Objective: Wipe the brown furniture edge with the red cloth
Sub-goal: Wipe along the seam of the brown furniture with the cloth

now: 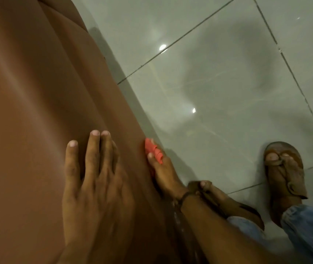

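The brown furniture [37, 92] fills the left half of the head view, smooth and shiny, its right edge running diagonally from top centre to bottom centre. My left hand [94, 178] lies flat on its top, fingers spread slightly and holding nothing. My right hand [163, 176] is below the edge, pressed against the furniture's side face, with the red cloth [154, 150] bunched in its fingers. Only a small crumpled part of the cloth shows; the rest is hidden behind the hand and the edge. A dark band circles my right wrist.
Glossy grey floor tiles [228, 73] with dark grout lines cover the right side. My two feet in brown sandals [285, 168] stand on them at the lower right, close to the furniture, with blue jeans cuffs [307, 225] above.
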